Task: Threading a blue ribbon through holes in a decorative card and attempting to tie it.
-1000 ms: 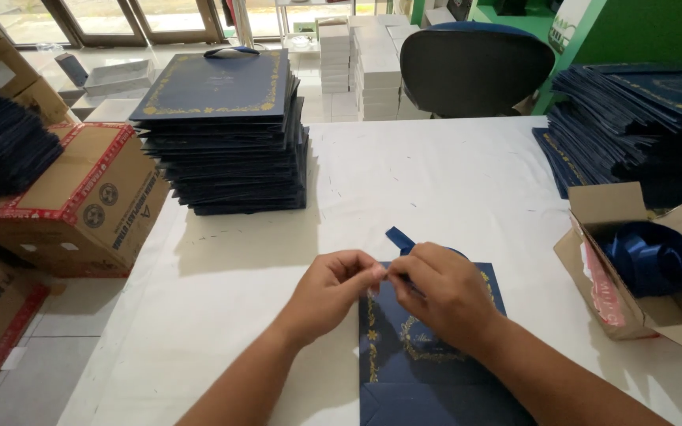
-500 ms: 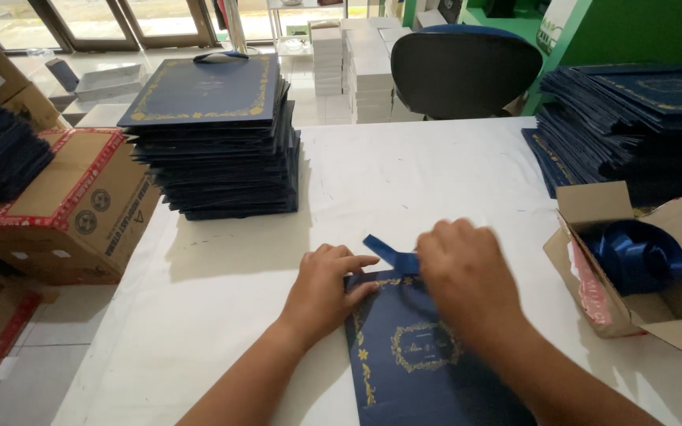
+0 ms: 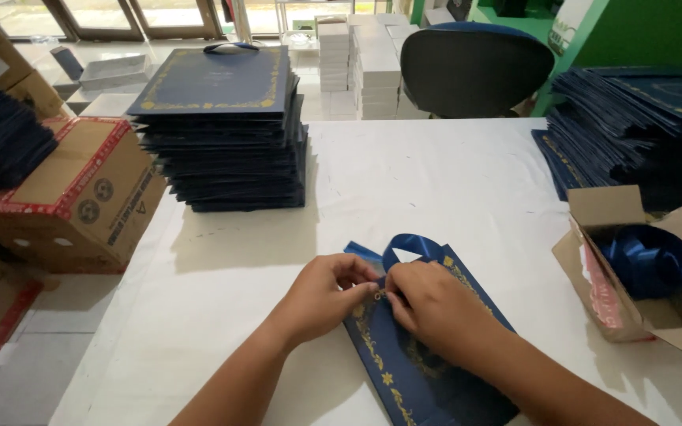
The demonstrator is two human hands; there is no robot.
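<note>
A flat navy paper bag [image 3: 404, 371] with gold ornament lies on the white table [image 3: 436, 181] in front of me. A blue satin ribbon [image 3: 408, 245] forms a loop at the bag's top edge. My left hand [image 3: 321, 296] and my right hand [image 3: 432, 308] meet at that edge, fingertips pinching the ribbon where it joins the bag. My right hand covers much of the bag's upper half.
A tall stack of navy bags [image 3: 226, 126] stands at the back left, another pile [image 3: 641, 126] at the right. An open cardboard box [image 3: 593, 268] holds blue ribbon [image 3: 649, 260]. Cardboard cartons [image 3: 80, 189] sit left of the table; a dark chair [image 3: 475, 71] is behind.
The ribbon, a short loose end a second ago, now stands as a full loop above the bag's top. Both hands have stayed pinched together at the bag's edge.
</note>
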